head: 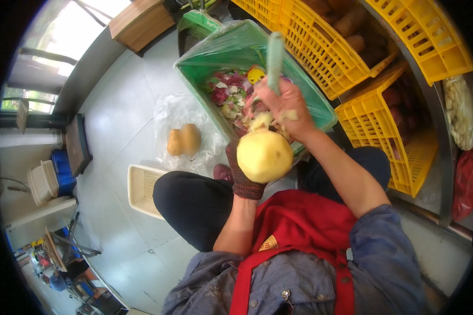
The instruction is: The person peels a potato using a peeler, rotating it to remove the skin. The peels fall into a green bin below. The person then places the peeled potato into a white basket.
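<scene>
My left hand [244, 173], in a dark knitted glove, holds a large peeled yellow vegetable [265, 156] from below and the left. My bare right hand [287, 106] is just beyond it, gripping a peeling tool by its pale green handle [275, 59]. The handle is blurred and points away from me; the working end cannot be made out. Pale peel [289, 115] clings about the right hand. Both hands are over the near edge of a green bin [313, 92] lined with clear plastic. Inside lie vegetable scraps [230, 92], purplish skins and a yellow round lid [256, 75].
Tan vegetables [181, 139], partly blurred, rest on a clear plastic bag [163, 118] on the floor. A cream basket [142, 191] stands by my left knee. Yellow crates [327, 51] of produce line the right. Beyond the bin is a green broom [201, 21].
</scene>
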